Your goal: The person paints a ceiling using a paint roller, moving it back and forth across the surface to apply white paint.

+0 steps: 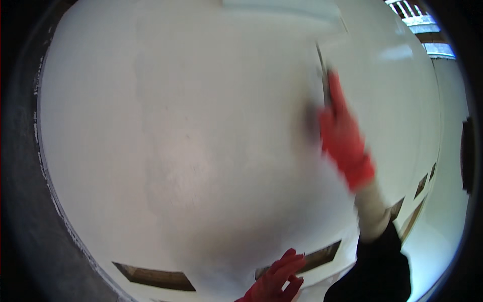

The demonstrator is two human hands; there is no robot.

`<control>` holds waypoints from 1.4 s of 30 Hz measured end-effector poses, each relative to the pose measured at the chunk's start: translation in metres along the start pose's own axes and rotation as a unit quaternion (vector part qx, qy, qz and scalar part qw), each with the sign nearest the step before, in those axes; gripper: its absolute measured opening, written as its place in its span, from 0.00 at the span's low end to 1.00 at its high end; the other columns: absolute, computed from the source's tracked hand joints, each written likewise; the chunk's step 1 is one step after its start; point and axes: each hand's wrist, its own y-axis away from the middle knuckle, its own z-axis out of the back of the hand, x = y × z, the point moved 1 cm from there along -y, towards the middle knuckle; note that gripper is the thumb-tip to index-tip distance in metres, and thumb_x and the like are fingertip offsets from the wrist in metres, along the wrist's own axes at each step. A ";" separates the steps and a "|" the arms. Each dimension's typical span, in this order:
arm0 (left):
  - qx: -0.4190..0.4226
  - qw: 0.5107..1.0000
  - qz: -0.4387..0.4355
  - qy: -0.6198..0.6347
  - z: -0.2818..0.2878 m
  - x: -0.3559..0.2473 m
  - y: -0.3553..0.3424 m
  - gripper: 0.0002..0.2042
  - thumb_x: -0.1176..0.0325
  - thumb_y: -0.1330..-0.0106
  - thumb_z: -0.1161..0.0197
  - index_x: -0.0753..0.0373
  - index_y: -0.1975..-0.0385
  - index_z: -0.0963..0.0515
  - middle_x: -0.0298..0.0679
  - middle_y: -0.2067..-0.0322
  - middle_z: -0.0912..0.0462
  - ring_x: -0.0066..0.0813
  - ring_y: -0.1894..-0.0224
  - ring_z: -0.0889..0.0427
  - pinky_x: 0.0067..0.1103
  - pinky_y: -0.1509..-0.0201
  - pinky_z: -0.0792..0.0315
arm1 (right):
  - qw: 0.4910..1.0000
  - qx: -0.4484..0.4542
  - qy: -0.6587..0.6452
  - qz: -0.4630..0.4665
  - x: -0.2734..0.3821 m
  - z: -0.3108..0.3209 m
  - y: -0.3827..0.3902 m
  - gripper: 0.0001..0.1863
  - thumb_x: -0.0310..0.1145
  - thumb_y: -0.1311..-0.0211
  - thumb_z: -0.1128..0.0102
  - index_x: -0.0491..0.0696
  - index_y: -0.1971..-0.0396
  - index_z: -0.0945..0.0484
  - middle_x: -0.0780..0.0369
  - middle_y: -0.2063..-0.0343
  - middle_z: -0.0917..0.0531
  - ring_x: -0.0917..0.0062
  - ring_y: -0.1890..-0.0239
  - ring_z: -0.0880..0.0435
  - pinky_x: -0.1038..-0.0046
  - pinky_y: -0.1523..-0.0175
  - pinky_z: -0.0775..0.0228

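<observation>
A broad, smooth off-white wall surface [201, 126] fills most of the head view. My right hand [347, 143], in a red glove, is closed around a trowel [321, 65]. The tool's thin blade shows nearly edge-on and points up along the wall; its handle is mostly hidden by my fingers and blurred. Whether the blade touches the wall, I cannot tell. Low in the picture, my left hand [276, 279], also red-gloved, has its fingers apart and holds nothing. It is near a dark rectangular opening [322, 256] at the lower part of the wall.
Another dark rectangular opening [153, 277] lies at the lower left, and smaller ones run along the lower right. A dark grey surface [22, 201] borders the wall's ragged left edge. White railings [405, 9] show at the upper right.
</observation>
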 end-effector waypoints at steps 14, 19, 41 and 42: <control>0.037 0.997 0.048 0.044 -0.034 -0.014 0.031 0.22 0.77 0.38 0.40 0.66 0.44 0.35 0.52 0.44 0.33 0.45 0.41 0.30 0.24 0.57 0.24 | 0.927 0.111 -0.251 -0.255 0.023 0.018 0.269 0.33 0.22 0.36 0.54 0.46 0.31 0.49 0.65 0.76 0.23 0.82 0.75 0.27 0.78 0.68 0.31; 0.010 0.995 0.088 0.041 -0.043 -0.005 0.043 0.23 0.75 0.38 0.40 0.68 0.43 0.36 0.52 0.43 0.34 0.45 0.42 0.29 0.25 0.55 0.24 | 0.961 0.083 -0.186 -0.188 0.010 0.000 0.264 0.36 0.18 0.43 0.51 0.41 0.33 0.51 0.57 0.79 0.23 0.74 0.79 0.24 0.75 0.71 0.30; 0.033 0.930 0.342 0.128 -0.115 0.063 0.088 0.17 0.58 0.27 0.53 0.66 0.51 0.31 0.46 0.59 0.21 0.37 0.56 0.23 0.28 0.49 0.31 | 0.880 0.305 -0.205 -0.300 0.058 0.084 0.429 0.36 0.24 0.43 0.44 0.46 0.34 0.46 0.45 0.47 0.27 0.53 0.47 0.24 0.65 0.49 0.29; 0.046 0.931 0.342 0.123 -0.129 0.070 0.112 0.17 0.57 0.27 0.54 0.66 0.54 0.30 0.45 0.60 0.22 0.38 0.56 0.24 0.29 0.49 0.32 | 0.888 0.284 -0.205 -0.299 0.063 0.088 0.451 0.35 0.23 0.42 0.45 0.44 0.34 0.46 0.44 0.46 0.28 0.56 0.46 0.24 0.65 0.47 0.30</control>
